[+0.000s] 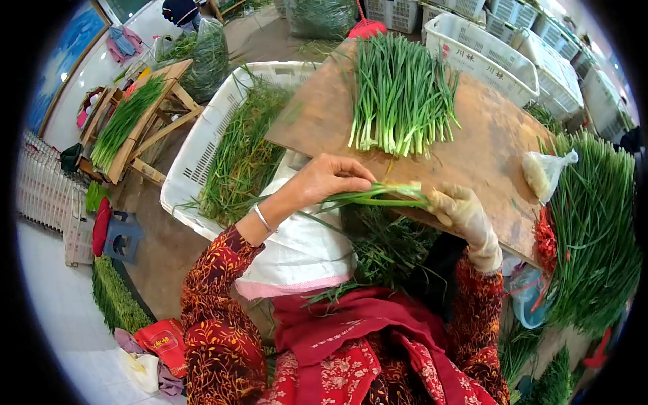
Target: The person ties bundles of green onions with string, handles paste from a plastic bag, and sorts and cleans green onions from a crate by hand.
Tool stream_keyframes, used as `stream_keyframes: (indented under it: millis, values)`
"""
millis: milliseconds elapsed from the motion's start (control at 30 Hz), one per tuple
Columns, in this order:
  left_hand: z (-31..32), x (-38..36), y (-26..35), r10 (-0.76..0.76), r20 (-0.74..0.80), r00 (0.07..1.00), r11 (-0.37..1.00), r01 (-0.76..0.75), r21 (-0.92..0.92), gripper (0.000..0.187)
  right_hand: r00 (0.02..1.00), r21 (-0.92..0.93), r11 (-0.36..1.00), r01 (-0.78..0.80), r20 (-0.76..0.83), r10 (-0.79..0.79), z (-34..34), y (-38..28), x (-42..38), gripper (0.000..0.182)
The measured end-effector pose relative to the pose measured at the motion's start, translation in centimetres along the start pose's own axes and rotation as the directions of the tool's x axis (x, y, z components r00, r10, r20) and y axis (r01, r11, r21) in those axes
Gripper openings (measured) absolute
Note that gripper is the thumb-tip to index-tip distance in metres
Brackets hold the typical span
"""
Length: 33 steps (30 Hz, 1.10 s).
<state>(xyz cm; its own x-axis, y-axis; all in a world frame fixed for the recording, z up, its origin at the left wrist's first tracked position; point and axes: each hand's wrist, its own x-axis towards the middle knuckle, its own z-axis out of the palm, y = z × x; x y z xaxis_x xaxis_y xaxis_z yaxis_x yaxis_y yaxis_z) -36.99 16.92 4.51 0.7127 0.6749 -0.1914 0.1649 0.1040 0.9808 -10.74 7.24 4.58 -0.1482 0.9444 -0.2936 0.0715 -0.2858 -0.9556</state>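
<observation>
My bare left hand (327,179), a bracelet at its wrist, is closed round a small bunch of green stalks (378,194) near the front edge of the wooden board (486,148). The pale stalk ends point right, toward my right hand (460,212). That hand wears a cream glove, and its fingers are bent together at the stalk ends; whether they pinch a stalk is too small to tell. Beyond both hands, a wide pile of green stalks (405,94) lies on the board with its white ends facing me.
A white crate (182,172) of loose greens stands left of the board. Tall greens (594,236) and a plastic bag (548,172) are at the right. Loose trimmings (391,246) lie below my hands. White crates (479,57) stand behind; a person (181,12) is at the back left.
</observation>
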Motion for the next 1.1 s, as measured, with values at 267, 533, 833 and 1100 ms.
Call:
stream_keyframes:
  millis: [267, 533, 833, 1100]
  values:
    - [0.5, -1.0, 0.0, 0.038, -0.031, 0.999, 0.996, -0.035, 0.079, 0.013, 0.908, 0.347, 0.848, 0.4, -0.277, -0.315, -2.3, 4.0, -3.3, 0.026]
    - [-1.2, -2.0, 1.1, 0.11, -0.308, 0.945, 0.992, -0.125, -0.031, 0.014, 0.958, -0.878, 0.429, 0.211, 0.098, -0.27, -0.3, 3.6, -3.9, 0.034]
    - [2.9, -1.4, 2.3, 0.223, -0.199, 0.954, 0.95, -0.167, 0.264, 0.023, 0.934, 0.065, 0.933, 0.355, -0.067, -0.351, 3.1, -3.6, 1.6, 0.039]
    - [4.6, -2.2, 1.5, 0.237, 0.023, 0.971, 0.752, -0.198, 0.629, 0.025, 0.934, -0.593, 0.726, 0.349, 0.163, -0.317, 3.3, -1.3, 0.6, 0.018]
